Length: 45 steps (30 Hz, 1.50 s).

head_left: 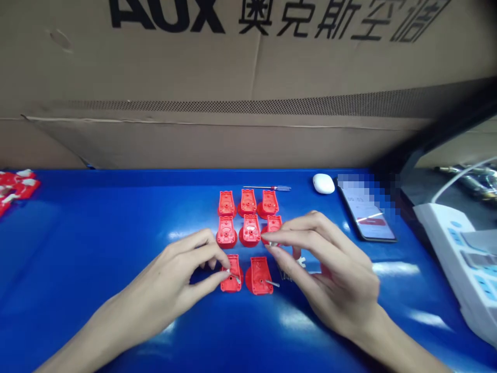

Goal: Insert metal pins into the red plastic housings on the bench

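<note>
Several red plastic housings [249,230] stand in rows on the blue tabletop, their open sides facing up. My left hand [194,264] is over the front-left housing [232,284], thumb and forefinger pinched on a small pale part at its cavity; its exact kind is too small to tell. A thin metal pin [272,283] lies slanted across the front-right housing [259,272]. My right hand [326,264] pinches a small whitish piece [273,243] between thumb and fingertips, beside the middle row's right housing [274,224]. Small pale parts [301,261] are partly hidden under this hand.
Behind the housings lies a screwdriver [272,188]. A white earbud case [323,183] and a phone [367,210] rest at the back right. A white power strip [454,259] stands at the right edge. Red and white parts [17,186] lie far left. A cardboard box [233,67] walls the back.
</note>
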Available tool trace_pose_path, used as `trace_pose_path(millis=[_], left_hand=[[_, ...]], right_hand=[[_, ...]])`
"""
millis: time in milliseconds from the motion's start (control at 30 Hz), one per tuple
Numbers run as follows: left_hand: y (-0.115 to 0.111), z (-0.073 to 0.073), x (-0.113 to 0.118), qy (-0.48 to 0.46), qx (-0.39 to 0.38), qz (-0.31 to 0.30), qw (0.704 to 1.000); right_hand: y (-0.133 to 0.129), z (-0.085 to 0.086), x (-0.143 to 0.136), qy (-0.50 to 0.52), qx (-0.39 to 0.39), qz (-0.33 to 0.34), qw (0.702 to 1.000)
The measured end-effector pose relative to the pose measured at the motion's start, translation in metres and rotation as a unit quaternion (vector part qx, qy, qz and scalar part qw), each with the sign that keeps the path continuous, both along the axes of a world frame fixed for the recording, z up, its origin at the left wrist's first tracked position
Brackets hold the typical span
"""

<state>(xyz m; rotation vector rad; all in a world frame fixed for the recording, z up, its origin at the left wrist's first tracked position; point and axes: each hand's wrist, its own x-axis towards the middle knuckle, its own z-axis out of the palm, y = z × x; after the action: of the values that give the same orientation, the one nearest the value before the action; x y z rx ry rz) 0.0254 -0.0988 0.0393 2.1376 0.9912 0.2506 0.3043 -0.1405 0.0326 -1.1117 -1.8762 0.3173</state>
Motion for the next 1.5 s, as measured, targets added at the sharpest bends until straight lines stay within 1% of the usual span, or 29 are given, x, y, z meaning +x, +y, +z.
trace_pose_path(millis=[133, 267, 500, 667, 767, 833, 867, 933, 1000, 1067, 1200, 1300, 1400, 1467, 1500], left_hand=[[-0.002, -0.004, -0.001, -0.009, -0.041, 0.008, 0.999], [-0.003, -0.006, 0.000, -0.011, -0.053, 0.025, 0.998], [-0.001, -0.005, 0.002, -0.049, -0.041, 0.036, 0.997], [0.002, -0.001, 0.002, -0.077, -0.008, 0.037, 0.996], [0.003, 0.001, 0.002, -0.104, 0.012, 0.058, 0.993], [0.002, 0.003, 0.002, -0.134, -0.008, 0.083, 0.987], [0.001, 0.003, 0.003, -0.151, -0.035, 0.098, 0.983], [0.000, 0.005, 0.006, -0.193, -0.113, 0.126, 0.966], [-0.001, 0.007, 0.008, -0.241, -0.189, 0.152, 0.940], [0.001, 0.008, 0.010, -0.278, -0.248, 0.168, 0.913], [0.005, 0.009, 0.009, -0.331, -0.345, 0.169, 0.862], [0.006, 0.010, 0.009, -0.356, -0.390, 0.185, 0.829], [0.006, 0.013, 0.011, -0.380, -0.412, 0.197, 0.804], [0.007, 0.014, 0.012, -0.387, -0.418, 0.197, 0.798], [0.007, 0.014, 0.012, -0.382, -0.417, 0.197, 0.801]], right_hand=[[0.001, -0.001, 0.000, -0.007, -0.001, 0.006, 1.000], [0.001, 0.000, 0.000, -0.006, -0.002, 0.006, 1.000], [-0.001, 0.001, 0.000, 0.027, -0.023, 0.012, 0.999], [-0.001, 0.000, 0.000, 0.045, -0.035, 0.011, 0.998], [-0.002, -0.001, 0.001, 0.069, -0.057, 0.014, 0.996], [-0.002, -0.001, 0.002, 0.093, -0.079, 0.022, 0.992], [-0.002, -0.001, 0.003, 0.107, -0.091, 0.028, 0.990], [-0.002, -0.001, 0.004, 0.133, -0.112, 0.038, 0.984], [-0.002, 0.001, 0.005, 0.156, -0.132, 0.042, 0.978], [-0.001, 0.003, 0.005, 0.181, -0.165, 0.042, 0.969], [0.002, 0.010, 0.005, 0.255, -0.258, 0.048, 0.931], [0.005, 0.012, 0.007, 0.298, -0.314, 0.060, 0.899], [0.008, 0.009, 0.012, 0.323, -0.361, 0.070, 0.872], [0.009, 0.007, 0.016, 0.330, -0.388, 0.073, 0.857], [0.009, 0.006, 0.018, 0.330, -0.403, 0.077, 0.850]])
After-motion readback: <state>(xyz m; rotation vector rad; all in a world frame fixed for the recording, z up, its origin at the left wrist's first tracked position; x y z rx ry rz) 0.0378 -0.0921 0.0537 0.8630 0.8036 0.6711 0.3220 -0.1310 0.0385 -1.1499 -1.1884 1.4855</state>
